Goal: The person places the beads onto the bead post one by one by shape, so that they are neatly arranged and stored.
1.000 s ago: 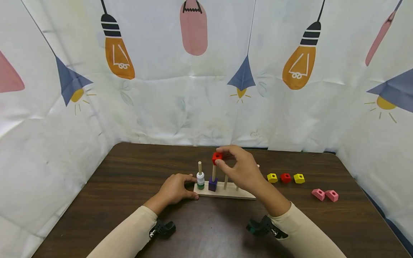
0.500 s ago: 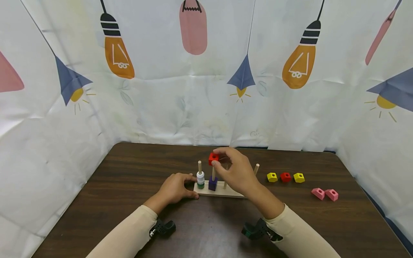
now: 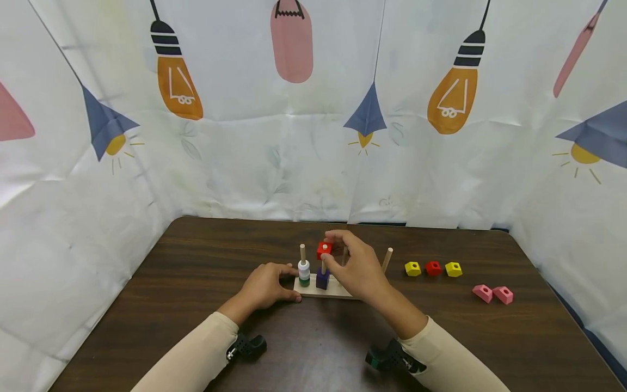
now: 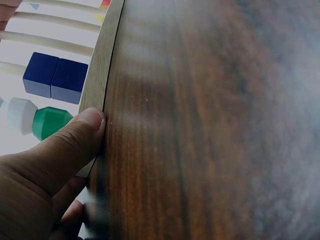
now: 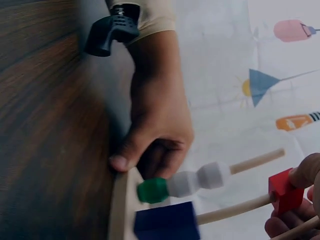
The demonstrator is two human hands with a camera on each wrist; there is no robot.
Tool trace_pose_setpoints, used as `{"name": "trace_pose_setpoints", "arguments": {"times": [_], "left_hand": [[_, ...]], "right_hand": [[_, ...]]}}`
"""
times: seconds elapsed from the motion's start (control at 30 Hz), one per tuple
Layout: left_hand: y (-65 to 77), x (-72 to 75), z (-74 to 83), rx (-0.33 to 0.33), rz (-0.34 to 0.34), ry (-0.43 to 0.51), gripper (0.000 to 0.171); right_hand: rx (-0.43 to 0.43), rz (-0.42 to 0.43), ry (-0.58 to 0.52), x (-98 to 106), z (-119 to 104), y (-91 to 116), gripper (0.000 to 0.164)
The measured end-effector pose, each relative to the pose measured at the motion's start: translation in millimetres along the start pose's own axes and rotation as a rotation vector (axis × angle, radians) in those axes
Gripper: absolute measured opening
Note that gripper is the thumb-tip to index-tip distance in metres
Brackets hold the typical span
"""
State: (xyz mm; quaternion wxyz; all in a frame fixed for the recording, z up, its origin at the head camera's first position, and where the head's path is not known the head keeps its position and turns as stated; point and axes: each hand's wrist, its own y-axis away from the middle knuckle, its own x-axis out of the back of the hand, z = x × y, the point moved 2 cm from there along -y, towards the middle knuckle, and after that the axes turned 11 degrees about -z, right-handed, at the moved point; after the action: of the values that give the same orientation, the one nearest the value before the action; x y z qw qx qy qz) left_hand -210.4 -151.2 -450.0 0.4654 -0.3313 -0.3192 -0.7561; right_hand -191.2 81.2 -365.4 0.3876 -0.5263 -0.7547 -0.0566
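Observation:
My left hand (image 3: pixel 266 286) grips the left end of a wooden peg board (image 3: pixel 334 290), its thumb along the front edge. Between thumb and fingertips, my right hand (image 3: pixel 361 272) pinches a red block (image 3: pixel 324 250) at the top of the second peg. The peg's tip shows through the block's hole. Lower on that peg sit two dark blue blocks (image 4: pixel 55 77), seen apart in the left wrist view. The first peg carries white beads (image 5: pixel 196 181) above a green bead (image 5: pixel 153 190). My right hand partly hides the board's right side and pegs there.
Right of the board, a red block (image 3: pixel 433 268) lies between two yellow blocks (image 3: pixel 413 269). Nearer the right edge lie two pink blocks (image 3: pixel 492 294). A bare peg (image 3: pixel 387 259) leans outward at the board's right. A patterned white curtain (image 3: pixel 294 163) hangs behind the table (image 3: pixel 215 245).
My right hand has moved left and then down, bringing the red block onto the second peg's tip. My left hand keeps its place on the board.

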Motion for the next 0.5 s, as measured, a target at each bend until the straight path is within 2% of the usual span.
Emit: {"name": "trace_pose_setpoints", "arguments": {"times": [0.17, 0.4, 0.5], "left_hand": [[0.2, -0.4, 0.1, 0.001, 0.005, -0.008, 0.053], [0.5, -1.1, -0.8, -0.012, 0.014, -0.001, 0.053], [0.9, -1.0, -0.9, -0.018, 0.018, -0.002, 0.053]], "right_hand": [[-0.043, -0.029, -0.025, -8.3, 8.5, 5.1, 0.047], [-0.066, -0.026, -0.105, -20.1, 22.3, 9.9, 0.078], [-0.075, -0.017, -0.127, -25.1, 27.2, 11.4, 0.086]]}}
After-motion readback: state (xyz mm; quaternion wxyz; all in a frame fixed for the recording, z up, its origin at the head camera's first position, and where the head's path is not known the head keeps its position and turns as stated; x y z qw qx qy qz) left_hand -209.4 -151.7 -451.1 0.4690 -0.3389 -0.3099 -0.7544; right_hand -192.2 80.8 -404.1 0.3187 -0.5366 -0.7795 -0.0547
